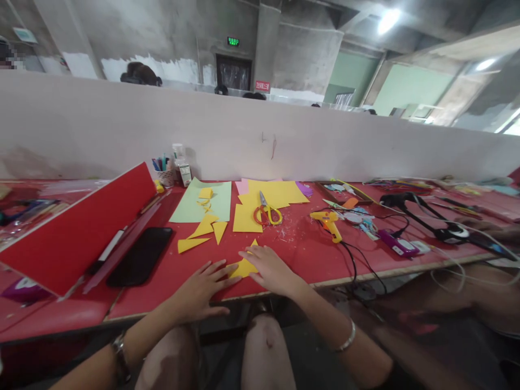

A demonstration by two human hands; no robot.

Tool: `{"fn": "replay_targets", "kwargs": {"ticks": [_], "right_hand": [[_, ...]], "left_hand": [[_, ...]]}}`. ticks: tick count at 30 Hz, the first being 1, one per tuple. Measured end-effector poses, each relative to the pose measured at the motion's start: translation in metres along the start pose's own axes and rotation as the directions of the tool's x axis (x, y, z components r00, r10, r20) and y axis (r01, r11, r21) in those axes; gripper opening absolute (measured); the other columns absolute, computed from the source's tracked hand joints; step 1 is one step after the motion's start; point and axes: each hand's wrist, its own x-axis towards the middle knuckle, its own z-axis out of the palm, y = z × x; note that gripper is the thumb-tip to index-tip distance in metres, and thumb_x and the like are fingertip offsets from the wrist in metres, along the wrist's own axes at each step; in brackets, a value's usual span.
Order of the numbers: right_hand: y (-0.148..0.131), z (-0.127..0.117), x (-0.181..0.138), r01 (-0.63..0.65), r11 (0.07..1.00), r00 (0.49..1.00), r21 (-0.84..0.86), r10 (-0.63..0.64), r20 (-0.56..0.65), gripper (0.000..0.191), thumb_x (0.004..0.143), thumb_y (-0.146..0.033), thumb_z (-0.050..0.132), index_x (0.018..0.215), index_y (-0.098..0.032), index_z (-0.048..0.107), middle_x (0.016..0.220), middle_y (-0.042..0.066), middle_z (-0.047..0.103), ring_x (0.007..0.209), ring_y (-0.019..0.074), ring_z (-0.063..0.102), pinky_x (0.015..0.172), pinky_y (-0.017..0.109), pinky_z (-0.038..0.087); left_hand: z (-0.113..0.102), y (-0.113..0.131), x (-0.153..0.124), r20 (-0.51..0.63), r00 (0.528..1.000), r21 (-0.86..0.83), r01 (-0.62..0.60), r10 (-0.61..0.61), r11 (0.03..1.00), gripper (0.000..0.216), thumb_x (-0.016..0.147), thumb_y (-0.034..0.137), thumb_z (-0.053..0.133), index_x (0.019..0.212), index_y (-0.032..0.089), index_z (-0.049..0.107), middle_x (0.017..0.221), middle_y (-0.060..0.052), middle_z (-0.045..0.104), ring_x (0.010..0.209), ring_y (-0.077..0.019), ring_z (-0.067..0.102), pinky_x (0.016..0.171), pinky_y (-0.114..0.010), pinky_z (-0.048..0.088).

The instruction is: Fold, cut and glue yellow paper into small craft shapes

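Note:
A yellow paper piece (242, 267) with pointed corners lies flat at the table's front edge, partly covered by my hands. My left hand (205, 290) rests with fingers spread, its fingertips touching the paper's left side. From the right, my right hand (270, 270) lies over the paper with its fingers stretched out. Yellow offcuts (205, 226) are scattered just beyond my left hand. Scissors (267, 212) with red and yellow handles lie on yellow paper sheets (246, 218) farther back. A pale green sheet (184, 208) is under some of the scraps.
A yellow glue gun (328, 223) with a black cord lies to the right, near a purple device (396, 244). At left are a black phone (142, 254) and a leaning red board (97, 227). A pen cup (164, 174) stands by the white partition (227, 135). Another person sits at far right.

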Motion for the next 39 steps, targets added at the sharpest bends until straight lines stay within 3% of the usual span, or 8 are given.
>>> {"fn": "replay_targets", "kwargs": {"ticks": [3,7,13,15,24,29,34,39], "right_hand": [[-0.003,-0.005,0.017,0.015,1.0,0.983,-0.002,-0.014,0.18,0.055,0.071,-0.019,0.056,0.122,-0.015,0.037,0.123,0.015,0.044,0.111,0.0251,0.041,0.089,0.041,0.033],[-0.003,-0.013,0.03,0.006,0.998,0.97,-0.055,0.008,0.242,0.07,0.065,-0.013,0.061,0.127,-0.013,0.028,0.12,0.019,0.043,0.108,0.0292,0.042,0.083,0.043,0.034],[0.006,-0.013,0.025,-0.022,0.999,0.971,0.044,0.011,0.24,0.036,0.071,-0.001,0.044,0.102,-0.016,0.053,0.1,0.01,0.06,0.097,0.022,0.051,0.089,0.046,0.024],[0.012,-0.013,0.021,-0.034,0.996,0.978,0.082,0.017,0.206,0.034,0.072,-0.001,0.042,0.098,-0.018,0.056,0.098,0.008,0.061,0.096,0.0209,0.052,0.092,0.049,0.018],[0.059,-0.012,0.014,-0.07,0.962,0.985,0.262,0.108,-0.133,0.024,0.067,-0.002,0.046,0.063,-0.017,0.064,0.11,0.007,0.049,0.104,0.0208,0.041,0.088,0.036,0.03],[0.083,-0.001,0.008,-0.155,0.801,0.967,0.579,0.243,-0.077,0.032,0.064,0.001,0.034,0.06,-0.015,0.062,0.069,0.002,0.059,0.069,0.012,0.053,0.072,0.026,0.039],[0.081,0.009,0.015,-0.256,0.65,0.91,0.716,0.413,-0.049,0.022,0.071,-0.019,0.041,0.067,-0.014,0.062,0.07,0.002,0.062,0.067,0.0139,0.054,0.063,0.025,0.04],[0.076,0.018,0.03,-0.189,0.649,0.931,0.737,0.357,-0.076,0.017,0.068,-0.014,0.042,0.07,-0.014,0.059,0.07,0.001,0.06,0.066,0.0117,0.053,0.063,0.023,0.04]], "left_hand": [[-0.005,0.004,0.004,-0.034,0.999,-0.022,0.008,-0.009,1.0,0.054,0.075,0.049,0.042,0.125,0.032,0.03,0.133,-0.003,0.032,0.119,-0.0279,0.028,0.095,-0.049,0.022],[-0.012,0.007,0.009,-0.076,0.996,-0.097,0.033,-0.04,0.995,0.037,0.081,0.04,0.036,0.116,0.033,0.044,0.123,-0.003,0.046,0.108,-0.0245,0.041,0.088,-0.046,0.03],[-0.017,-0.003,0.034,-0.371,0.907,-0.287,0.092,-0.199,0.953,0.027,0.083,0.028,0.034,0.097,0.018,0.055,0.101,-0.006,0.058,0.095,-0.017,0.05,0.082,-0.033,0.037],[-0.018,-0.005,0.047,-0.433,0.888,-0.276,0.031,-0.153,0.961,0.023,0.081,0.025,0.038,0.094,0.016,0.054,0.097,-0.006,0.058,0.092,-0.0163,0.05,0.081,-0.03,0.038],[-0.006,0.014,0.087,-0.31,0.951,-0.129,-0.054,0.012,0.99,0.023,0.076,0.013,0.042,0.097,0.014,0.052,0.092,-0.008,0.056,0.086,-0.0173,0.051,0.077,-0.029,0.04],[0.001,0.022,0.099,-0.301,0.939,-0.222,0.101,-0.167,0.97,0.019,0.08,0.017,0.039,0.087,0.015,0.056,0.084,-0.006,0.056,0.08,-0.0156,0.052,0.071,-0.025,0.042],[0.002,0.032,0.103,-0.273,0.895,-0.28,0.277,-0.353,0.919,0.024,0.078,0.016,0.044,0.1,0.014,0.051,0.093,-0.007,0.054,0.088,-0.016,0.052,0.076,-0.026,0.041],[0.0,0.038,0.1,-0.229,0.885,-0.24,0.352,-0.405,0.905,0.027,0.08,0.016,0.042,0.105,0.011,0.05,0.092,-0.009,0.053,0.088,-0.0158,0.052,0.076,-0.024,0.041]]}}
